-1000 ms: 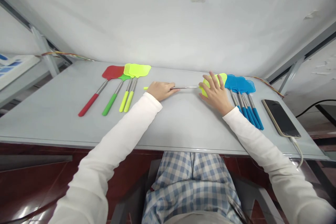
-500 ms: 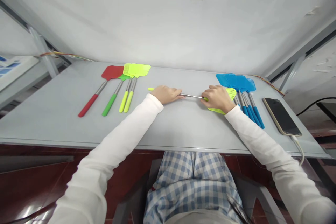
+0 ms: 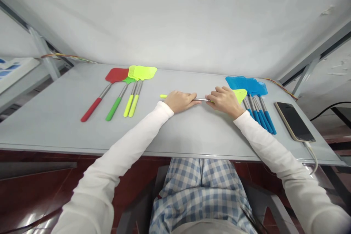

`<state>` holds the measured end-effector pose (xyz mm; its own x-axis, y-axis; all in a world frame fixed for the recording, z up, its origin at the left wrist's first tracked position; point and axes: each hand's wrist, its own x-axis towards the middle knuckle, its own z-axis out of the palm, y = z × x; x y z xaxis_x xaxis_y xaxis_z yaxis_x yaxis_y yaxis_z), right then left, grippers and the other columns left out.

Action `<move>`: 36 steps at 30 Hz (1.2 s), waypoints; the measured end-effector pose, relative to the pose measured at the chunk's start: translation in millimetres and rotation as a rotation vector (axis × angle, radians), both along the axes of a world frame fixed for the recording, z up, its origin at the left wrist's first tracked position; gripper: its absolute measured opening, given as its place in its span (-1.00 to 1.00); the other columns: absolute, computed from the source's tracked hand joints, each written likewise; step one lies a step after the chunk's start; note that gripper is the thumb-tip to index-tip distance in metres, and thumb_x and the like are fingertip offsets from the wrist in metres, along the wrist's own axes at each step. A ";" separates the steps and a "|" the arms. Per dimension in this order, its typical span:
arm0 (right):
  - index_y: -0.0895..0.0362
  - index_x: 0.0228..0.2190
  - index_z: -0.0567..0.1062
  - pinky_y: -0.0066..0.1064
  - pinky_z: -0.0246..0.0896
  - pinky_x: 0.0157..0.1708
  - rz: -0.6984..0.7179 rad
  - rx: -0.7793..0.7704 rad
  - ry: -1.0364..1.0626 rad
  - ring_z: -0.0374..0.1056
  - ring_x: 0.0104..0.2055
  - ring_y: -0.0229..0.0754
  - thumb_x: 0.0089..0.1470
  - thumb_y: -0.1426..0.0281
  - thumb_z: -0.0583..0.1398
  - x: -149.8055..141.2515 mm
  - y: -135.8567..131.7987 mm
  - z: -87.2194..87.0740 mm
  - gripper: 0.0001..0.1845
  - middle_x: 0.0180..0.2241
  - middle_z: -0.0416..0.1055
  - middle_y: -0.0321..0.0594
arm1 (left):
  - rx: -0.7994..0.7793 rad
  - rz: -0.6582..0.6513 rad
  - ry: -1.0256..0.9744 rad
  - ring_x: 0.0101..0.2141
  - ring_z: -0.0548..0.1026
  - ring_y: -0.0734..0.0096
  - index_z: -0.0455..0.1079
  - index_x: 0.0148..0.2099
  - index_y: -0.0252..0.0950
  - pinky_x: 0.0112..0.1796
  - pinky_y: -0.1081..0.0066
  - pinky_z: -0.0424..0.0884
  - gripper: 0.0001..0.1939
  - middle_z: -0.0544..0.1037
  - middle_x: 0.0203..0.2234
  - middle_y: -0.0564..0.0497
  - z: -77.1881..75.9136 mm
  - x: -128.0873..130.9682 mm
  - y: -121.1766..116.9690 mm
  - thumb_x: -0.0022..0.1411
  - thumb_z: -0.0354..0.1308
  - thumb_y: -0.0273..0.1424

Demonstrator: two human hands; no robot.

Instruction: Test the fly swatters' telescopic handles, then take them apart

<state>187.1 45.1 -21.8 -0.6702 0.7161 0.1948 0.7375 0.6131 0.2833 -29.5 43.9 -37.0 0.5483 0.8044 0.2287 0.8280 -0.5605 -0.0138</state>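
Observation:
Both of my hands grip one yellow-green fly swatter (image 3: pixel 240 95) held crosswise above the table. My left hand (image 3: pixel 181 101) is closed around its handle side, and the handle's tip sticks out to the left. A short length of metal rod shows between the hands. At the neck, my right hand (image 3: pixel 223 100) is closed and covers much of the swatter's head. Right beside that hand lie several blue fly swatters (image 3: pixel 251 87), fanned over one another. On the left rest a red swatter (image 3: pixel 116 75), a green swatter (image 3: pixel 114 109) and two yellow-green swatters (image 3: pixel 144 72).
A phone (image 3: pixel 295 121) with a white charging cable (image 3: pixel 312 155) lies at the right end of the grey table (image 3: pixel 192 135). Behind stands a white wall (image 3: pixel 175 25). Metal frame posts (image 3: pixel 45 53) rise at both sides, with thin wires along the back.
My left hand has slid right, toward my right hand, and the visible rod between them is shorter. The swatter's head has turned, so less of it shows below my right hand.

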 end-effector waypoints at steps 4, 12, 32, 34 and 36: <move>0.12 -0.09 0.49 -0.18 -0.11 0.04 0.007 0.135 0.114 0.20 0.08 0.00 0.26 0.27 -0.01 2.7 0.9 1.1 -0.64 -0.01 0.42 -0.04 | -0.084 0.131 -0.070 -0.35 0.55 0.24 0.34 -0.09 -0.25 -0.40 0.41 0.23 -0.51 0.60 -0.35 -0.09 3.2 0.5 2.0 0.35 -0.22 0.00; 0.14 -0.11 0.45 -0.18 -0.12 0.02 -0.178 0.177 0.439 0.18 0.07 0.02 0.29 0.26 -0.13 -13.1 -9.8 -12.5 -0.57 0.01 0.36 0.02 | -0.315 0.164 -0.637 -0.41 0.47 0.42 0.24 -0.13 -0.25 -0.32 0.42 0.32 -0.67 0.51 -0.43 0.01 7.3 -1.6 5.7 0.40 -0.28 -0.21; 0.13 -0.53 0.40 -0.38 -0.01 -0.34 -0.555 -0.240 0.468 0.34 -0.38 -0.18 0.10 0.26 0.05 22.2 10.9 -10.6 -0.72 -0.46 0.49 -0.18 | 0.095 0.453 -0.183 0.01 0.32 -0.08 0.33 0.03 -0.42 -0.08 0.05 0.23 -0.61 0.36 0.00 -0.39 -8.2 -17.8 16.0 0.29 -0.20 -0.42; 0.14 -0.48 0.46 -0.39 -0.02 -0.40 -0.596 -0.266 0.361 0.37 -0.36 -0.14 0.12 0.24 0.04 32.5 14.4 -10.3 -0.69 -0.43 0.51 -0.12 | 0.125 0.631 -0.212 0.06 0.28 -0.14 0.30 0.06 -0.44 -0.06 -0.02 0.19 -0.59 0.28 0.09 -0.45 -10.3 -34.1 23.0 0.26 -0.20 -0.47; 0.15 -0.42 0.50 -0.39 -0.02 -0.43 -0.646 -0.286 0.284 0.40 -0.33 -0.10 0.12 0.23 0.04 40.7 16.5 -9.5 -0.68 -0.40 0.52 -0.09 | 0.115 0.772 -0.246 0.09 0.24 -0.20 0.28 0.08 -0.42 -0.05 -0.12 0.15 -0.59 0.23 0.14 -0.48 -11.8 -49.7 29.1 0.25 -0.20 -0.47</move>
<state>227.8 61.6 -31.3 -0.0524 0.9976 0.0453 0.9956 0.0558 -0.0758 -79.2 73.0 -48.9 -0.2272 0.8989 0.3747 0.9670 0.1628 0.1960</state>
